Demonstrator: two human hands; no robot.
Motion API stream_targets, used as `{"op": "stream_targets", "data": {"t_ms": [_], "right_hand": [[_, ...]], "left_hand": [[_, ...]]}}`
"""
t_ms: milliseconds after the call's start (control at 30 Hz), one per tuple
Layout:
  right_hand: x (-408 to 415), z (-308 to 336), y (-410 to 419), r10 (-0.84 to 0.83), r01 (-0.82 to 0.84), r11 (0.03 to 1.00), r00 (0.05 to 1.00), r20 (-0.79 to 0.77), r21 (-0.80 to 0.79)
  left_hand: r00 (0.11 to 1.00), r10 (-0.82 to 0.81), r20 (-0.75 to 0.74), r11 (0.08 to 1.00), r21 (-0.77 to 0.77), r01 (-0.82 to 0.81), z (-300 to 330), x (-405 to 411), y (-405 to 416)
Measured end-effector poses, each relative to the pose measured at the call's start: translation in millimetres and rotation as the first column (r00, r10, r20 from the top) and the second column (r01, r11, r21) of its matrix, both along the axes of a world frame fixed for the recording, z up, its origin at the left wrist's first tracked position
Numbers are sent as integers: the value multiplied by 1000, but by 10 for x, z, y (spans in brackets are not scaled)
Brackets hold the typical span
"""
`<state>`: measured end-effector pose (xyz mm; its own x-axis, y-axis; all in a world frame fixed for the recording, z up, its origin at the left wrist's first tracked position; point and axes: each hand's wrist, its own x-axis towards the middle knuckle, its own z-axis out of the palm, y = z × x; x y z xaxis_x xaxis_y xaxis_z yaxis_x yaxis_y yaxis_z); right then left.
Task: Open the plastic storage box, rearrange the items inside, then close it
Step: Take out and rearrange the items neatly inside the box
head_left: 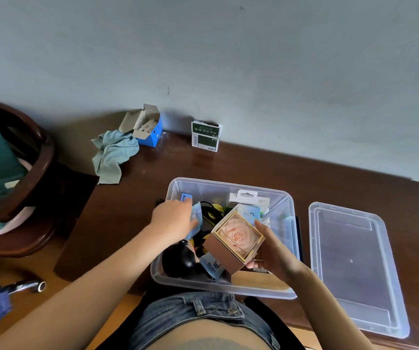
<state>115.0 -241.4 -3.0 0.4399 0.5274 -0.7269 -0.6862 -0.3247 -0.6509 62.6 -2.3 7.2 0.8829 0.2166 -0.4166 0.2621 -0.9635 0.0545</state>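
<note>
The clear plastic storage box stands open on the dark wooden table, filled with several small items. Its clear lid lies upside down on the table to the right. My right hand grips a brown box with a rose picture on top, tilted above the storage box. My left hand reaches into the box's left side and its fingers hold a light blue packet. A black round object and other blue packets lie inside.
An open blue carton and a teal cloth lie at the table's back left. A green and white box stands against the wall. A dark wooden chair is on the left. A metal tool sits lower left.
</note>
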Motion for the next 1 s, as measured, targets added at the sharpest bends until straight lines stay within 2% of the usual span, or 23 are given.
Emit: {"op": "stream_targets", "data": {"t_ms": [133,200,300,433,600,767,1000], "right_hand": [[35,10,-49,-34,33,999,999,13,16],[52,17,-77,-55,54,998,998,26,33],[73,21,-128,-77,74,995,996,42,61],[72,-11,-181,-110,107,992,993,40,70],[56,5,-218,-109,105,992,992,58,70],[50,-41,-303,-139,136,988,989,40,73],[48,-64,-274,-141,139,986,990,15,94]], "left_hand": [[993,-37,-117,994,95,48,-97,156,-142],[992,-13,-124,999,32,17,-114,201,-126],[990,74,-118,983,-156,-92,-122,259,-70],[968,69,-240,981,-159,-109,-221,284,-113],[989,87,-123,978,-178,-108,-243,305,-105],[990,138,24,931,-343,-122,-102,286,32],[957,291,-20,770,-589,-246,-35,229,77]]}}
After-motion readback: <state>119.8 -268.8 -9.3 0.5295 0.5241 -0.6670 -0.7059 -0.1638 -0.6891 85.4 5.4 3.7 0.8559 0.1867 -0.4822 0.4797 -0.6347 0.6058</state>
